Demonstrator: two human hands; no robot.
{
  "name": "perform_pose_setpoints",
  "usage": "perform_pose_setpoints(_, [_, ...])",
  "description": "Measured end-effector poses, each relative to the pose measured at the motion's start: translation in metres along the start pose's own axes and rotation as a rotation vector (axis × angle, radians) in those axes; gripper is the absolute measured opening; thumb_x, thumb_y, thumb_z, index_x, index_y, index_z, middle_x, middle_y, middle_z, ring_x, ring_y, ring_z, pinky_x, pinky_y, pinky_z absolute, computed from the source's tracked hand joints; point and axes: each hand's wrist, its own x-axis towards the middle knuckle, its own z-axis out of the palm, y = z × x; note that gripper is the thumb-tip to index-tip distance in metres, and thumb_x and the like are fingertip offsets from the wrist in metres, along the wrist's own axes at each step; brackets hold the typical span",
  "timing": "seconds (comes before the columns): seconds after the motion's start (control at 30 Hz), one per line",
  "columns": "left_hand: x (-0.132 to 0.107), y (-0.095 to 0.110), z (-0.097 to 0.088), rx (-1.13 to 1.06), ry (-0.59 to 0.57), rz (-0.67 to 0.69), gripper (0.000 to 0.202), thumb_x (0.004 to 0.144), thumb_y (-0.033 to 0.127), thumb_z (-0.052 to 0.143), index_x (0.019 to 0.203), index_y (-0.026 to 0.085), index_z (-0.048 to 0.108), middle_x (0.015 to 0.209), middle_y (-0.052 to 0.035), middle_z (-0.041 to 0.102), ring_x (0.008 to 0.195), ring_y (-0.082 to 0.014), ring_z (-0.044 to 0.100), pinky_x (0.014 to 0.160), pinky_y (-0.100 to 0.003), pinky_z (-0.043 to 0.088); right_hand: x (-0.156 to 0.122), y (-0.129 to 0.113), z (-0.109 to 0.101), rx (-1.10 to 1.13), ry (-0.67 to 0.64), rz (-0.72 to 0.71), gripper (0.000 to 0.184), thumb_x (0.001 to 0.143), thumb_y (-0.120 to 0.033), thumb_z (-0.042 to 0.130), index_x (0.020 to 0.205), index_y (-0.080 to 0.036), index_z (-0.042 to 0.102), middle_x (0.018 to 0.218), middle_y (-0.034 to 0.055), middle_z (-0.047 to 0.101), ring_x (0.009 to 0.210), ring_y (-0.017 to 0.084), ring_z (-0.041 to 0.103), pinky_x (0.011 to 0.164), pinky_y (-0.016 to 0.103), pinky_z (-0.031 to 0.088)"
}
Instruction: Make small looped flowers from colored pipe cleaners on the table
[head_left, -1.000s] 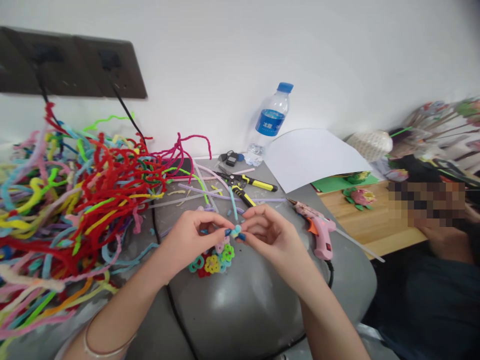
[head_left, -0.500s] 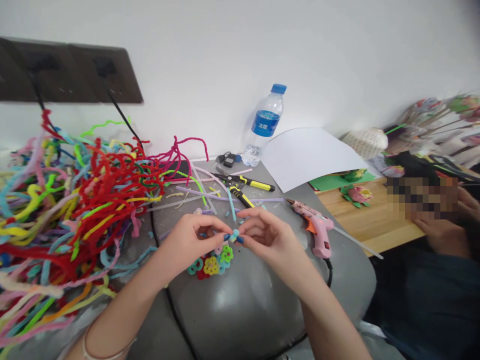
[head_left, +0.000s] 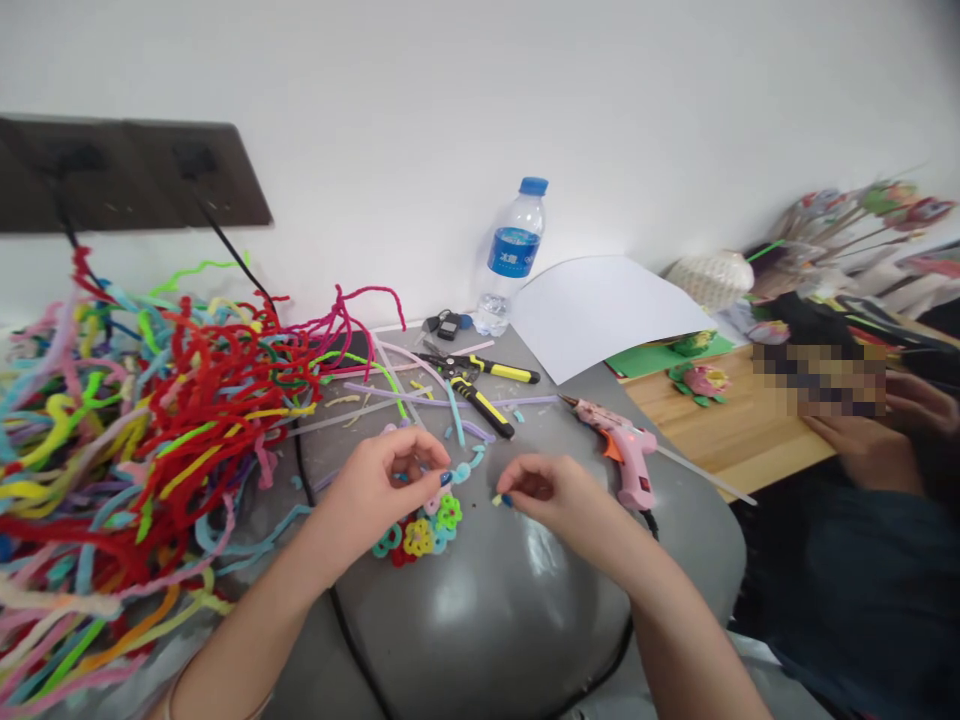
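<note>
Between the thumb and fingertips of my left hand (head_left: 394,490) is a short light blue pipe cleaner (head_left: 463,473), its free end curling up to the right. My right hand (head_left: 559,500), a little apart from it, pinches a tiny pale yellow piece (head_left: 497,499), perhaps a bit of pipe cleaner. Just below my left fingertips lies a cluster of small pipe-cleaner flowers (head_left: 418,536) in yellow, green, blue and red, partly hidden by that hand. Pliers with yellow and black handles (head_left: 487,405) rest open behind my hands.
A large tangle of coloured pipe cleaners (head_left: 187,400) covers the left side. Right of my hands lies a pink glue gun (head_left: 626,455) with its cord. Behind stand a water bottle (head_left: 514,255) and white paper (head_left: 600,305). Another person's hands (head_left: 862,440) are at the right.
My hands have moved apart, the right one drawing away to the right with the tiny yellow piece. The blue pipe cleaner stays in my left hand. The view has shifted slightly.
</note>
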Motion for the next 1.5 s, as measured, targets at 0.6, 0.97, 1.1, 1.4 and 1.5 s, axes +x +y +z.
perform_pose_setpoints(0.6, [-0.03, 0.01, 0.044, -0.226, 0.124, -0.071, 0.013, 0.079, 0.029, 0.066, 0.082, 0.018, 0.059, 0.058, 0.0061, 0.049, 0.045, -0.0078, 0.044, 0.037, -0.016, 0.037, -0.033, -0.052, 0.015, 0.418, 0.04, -0.136, 0.036, 0.08, -0.052, 0.07, 0.072, -0.019, 0.058, 0.056, -0.0055, 0.046, 0.051, 0.01, 0.038, 0.048, 0.024, 0.029])
perform_pose_setpoints(0.97, [-0.033, 0.007, 0.042, 0.487, 0.326, 0.69, 0.017, 0.088, 0.007, 0.064, 0.089, 0.023, 0.07, 0.082, -0.0006, 0.065, 0.077, -0.0115, 0.066, 0.072, -0.021, 0.051, -0.031, -0.05, 0.012, 0.527, -0.079, -0.079, 0.034, 0.085, -0.048, 0.063, 0.069, -0.02, 0.051, 0.056, -0.0068, 0.042, 0.052, 0.009, 0.035, 0.051, 0.023, 0.027])
perform_pose_setpoints(1.1, [-0.028, 0.011, 0.036, 0.478, 0.377, 0.704, 0.015, 0.089, 0.011, 0.063, 0.084, 0.023, 0.071, 0.074, 0.0003, 0.064, 0.066, -0.0116, 0.061, 0.065, -0.022, 0.05, -0.041, -0.042, -0.006, 0.36, 0.061, -0.117, 0.042, 0.089, -0.058, 0.052, 0.069, -0.021, 0.051, 0.058, -0.0045, 0.042, 0.052, 0.011, 0.035, 0.049, 0.025, 0.027])
perform_pose_setpoints(1.4, [-0.007, 0.017, 0.015, 0.312, 0.337, 0.502, 0.013, 0.082, 0.014, 0.064, 0.076, 0.021, 0.073, 0.069, -0.0008, 0.059, 0.057, -0.0117, 0.048, 0.052, -0.023, 0.038, -0.058, 0.052, -0.082, -0.404, 0.605, 0.306, 0.038, 0.076, -0.059, 0.051, 0.063, -0.025, 0.059, 0.06, 0.0059, 0.067, 0.056, 0.026, 0.061, 0.054, 0.034, 0.039])
perform_pose_setpoints(1.5, [-0.002, 0.009, 0.013, 0.235, 0.31, 0.439, 0.011, 0.081, 0.015, 0.065, 0.078, 0.02, 0.074, 0.07, -0.0003, 0.056, 0.06, -0.0118, 0.048, 0.053, -0.022, 0.036, -0.046, 0.052, -0.077, -0.417, 0.548, 0.395, 0.036, 0.076, -0.057, 0.053, 0.059, -0.025, 0.058, 0.062, 0.0063, 0.072, 0.058, 0.026, 0.065, 0.054, 0.034, 0.041])
